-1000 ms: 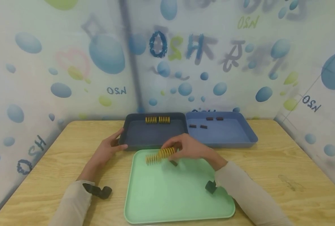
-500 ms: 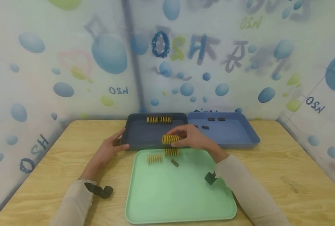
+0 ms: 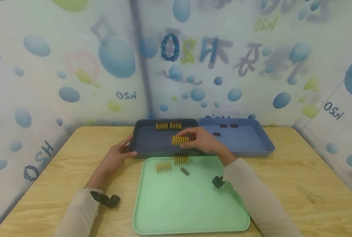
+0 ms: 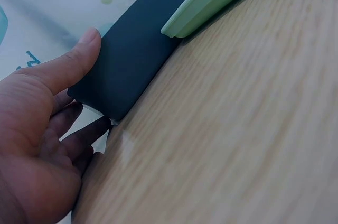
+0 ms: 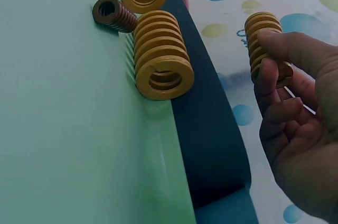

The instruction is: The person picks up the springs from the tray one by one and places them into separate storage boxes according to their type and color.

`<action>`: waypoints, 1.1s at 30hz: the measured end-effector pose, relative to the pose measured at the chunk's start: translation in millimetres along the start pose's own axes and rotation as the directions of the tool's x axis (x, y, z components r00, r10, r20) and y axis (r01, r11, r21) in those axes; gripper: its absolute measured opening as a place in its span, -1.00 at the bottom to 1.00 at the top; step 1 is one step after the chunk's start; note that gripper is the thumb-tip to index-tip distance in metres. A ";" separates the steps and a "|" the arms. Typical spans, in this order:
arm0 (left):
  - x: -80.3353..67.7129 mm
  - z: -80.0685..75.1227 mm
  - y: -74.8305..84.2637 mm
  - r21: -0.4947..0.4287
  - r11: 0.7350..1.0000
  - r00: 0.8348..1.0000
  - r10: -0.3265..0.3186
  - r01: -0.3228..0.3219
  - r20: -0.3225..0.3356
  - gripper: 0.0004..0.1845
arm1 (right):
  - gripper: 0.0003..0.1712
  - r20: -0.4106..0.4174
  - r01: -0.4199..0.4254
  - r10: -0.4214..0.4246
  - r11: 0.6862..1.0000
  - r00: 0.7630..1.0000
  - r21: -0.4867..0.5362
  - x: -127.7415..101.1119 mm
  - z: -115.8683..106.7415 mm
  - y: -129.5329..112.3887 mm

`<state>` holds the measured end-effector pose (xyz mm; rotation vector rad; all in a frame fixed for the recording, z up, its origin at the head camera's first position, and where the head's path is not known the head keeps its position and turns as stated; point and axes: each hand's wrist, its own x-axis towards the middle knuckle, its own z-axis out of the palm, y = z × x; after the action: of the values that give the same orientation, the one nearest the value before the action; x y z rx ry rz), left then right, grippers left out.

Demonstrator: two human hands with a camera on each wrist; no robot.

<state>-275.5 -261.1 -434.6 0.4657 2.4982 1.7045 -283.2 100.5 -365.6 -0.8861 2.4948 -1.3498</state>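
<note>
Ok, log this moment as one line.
right hand: holds yellow spring, raised | left hand: touches corner of dark tray | green tray: two yellow springs, one brown spring

From the head, one view looks forward and down across the table (image 3: pixel 288 174). Both wrist views look from close in: dark tray (image 4: pixel 127 49) toward the left's upper left, green tray (image 5: pixel 68 129) filling the right's left side; all three share both.

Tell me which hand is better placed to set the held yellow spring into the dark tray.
Probably the right hand: it pinches the yellow spring over the dark tray in the head view. The left hand holds that tray's near left corner, with no spring.
</note>
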 end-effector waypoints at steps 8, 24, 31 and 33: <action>3.3 -0.6 3.8 0.002 1.000 1.000 -0.014 0.014 -0.001 -0.15 | -0.54 -0.035 -0.030 0.031 0.999 0.999 0.032 9.8 -2.0 17.9; 3.8 2.0 5.4 -0.012 1.000 1.000 -0.020 0.020 -0.003 -0.15 | -0.55 -0.023 -0.084 0.085 0.994 0.996 0.064 24.4 -0.7 28.5; 1.2 0.8 4.0 -0.002 0.999 0.999 -0.041 0.041 -0.003 -0.15 | -0.57 0.009 -0.108 0.108 0.994 0.994 0.004 37.4 2.3 30.0; 0.4 0.5 2.9 -0.004 0.999 0.999 -0.040 0.040 -0.003 -0.15 | -0.58 0.014 -0.121 0.121 0.993 0.993 -0.005 41.6 4.3 30.6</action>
<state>-275.2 -259.6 -432.1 0.4101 2.4882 1.6959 -327.9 86.3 -387.4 -0.7292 2.4971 -1.2963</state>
